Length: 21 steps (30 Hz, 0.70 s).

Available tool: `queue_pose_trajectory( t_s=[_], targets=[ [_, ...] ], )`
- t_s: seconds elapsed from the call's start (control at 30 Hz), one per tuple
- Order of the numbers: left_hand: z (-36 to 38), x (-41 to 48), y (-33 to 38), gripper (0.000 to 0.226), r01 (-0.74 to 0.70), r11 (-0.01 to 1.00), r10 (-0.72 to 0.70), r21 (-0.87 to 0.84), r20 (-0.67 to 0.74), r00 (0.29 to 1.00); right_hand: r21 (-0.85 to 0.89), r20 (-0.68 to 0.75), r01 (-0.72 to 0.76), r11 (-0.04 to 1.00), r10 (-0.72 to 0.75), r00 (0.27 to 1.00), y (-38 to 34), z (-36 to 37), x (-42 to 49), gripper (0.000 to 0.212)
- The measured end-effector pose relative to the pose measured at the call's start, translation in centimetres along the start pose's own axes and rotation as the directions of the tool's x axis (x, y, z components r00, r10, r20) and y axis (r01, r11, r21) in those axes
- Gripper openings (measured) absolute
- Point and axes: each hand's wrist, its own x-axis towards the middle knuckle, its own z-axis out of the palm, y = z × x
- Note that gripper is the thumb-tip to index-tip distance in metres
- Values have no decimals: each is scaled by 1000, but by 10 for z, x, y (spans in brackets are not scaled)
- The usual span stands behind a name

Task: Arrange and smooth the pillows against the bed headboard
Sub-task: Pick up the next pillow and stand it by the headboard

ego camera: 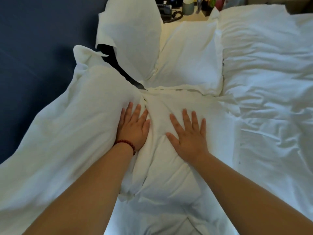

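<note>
The blue headboard ran along one side of the bed, and the rumpled white duvet covered the side farthest from it. Four white pillows lay between the two. The near pillow leaned against the headboard, and the flat pillow lay just beside it, one step out from the headboard. Farther along the headboard the far pillow stood upright with a dark gap showing behind it, and the fourth pillow lay flat at its foot.

The left hand was pressed palm down into the crease where the near pillow met the flat one, fingers straight and holding nothing, their tips on the near pillow's bulge. The right hand lay flat on the flat pillow, fingers spread wide with the cloth creased beneath them, also holding nothing.

A red bead bracelet circled the left wrist. Past the headboard's far end stood a cup.
</note>
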Motion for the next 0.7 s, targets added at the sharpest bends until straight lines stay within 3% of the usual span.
queue_pose_trajectory(
  t_s=[0.07, 0.17, 0.27, 0.33, 0.5, 0.63, 0.7],
  targets=[
    [-7, -3, 6, 74, 17, 992, -24, -128, -53, 998, 51, -39, -26, 998, 28, 999, 7, -4, -11, 68],
    [-16, -1, 31, 78, -45, 969, 31, -245, -60, 998, 171, -38, -226, 959, 236, 971, 26, -7, -30, 71],
    [-2, 7, 50, 74, -133, 970, 137, -206, 6, 991, 309, 97, -512, 802, 509, 855, 48, -10, -41, 81],
    [20, 11, 47, 74, -137, 984, 140, -117, 25, 990, 384, 222, -644, 662, 611, 760, 64, -11, -45, 92],
    [50, 24, 34, 74, -113, 994, 113, -7, 34, 993, 477, 299, -674, 564, 617, 728, 100, -4, -43, 109],
    [58, 36, 22, 77, -101, 995, 101, 11, 49, 994, 747, 436, -652, 129, 646, 627, 103, -3, -31, 93],
    [56, 39, 13, 81, -86, 996, 86, 1, 52, 995, 796, 441, -604, 47, 639, 631, 98, -3, -23, 84]
  ],
)
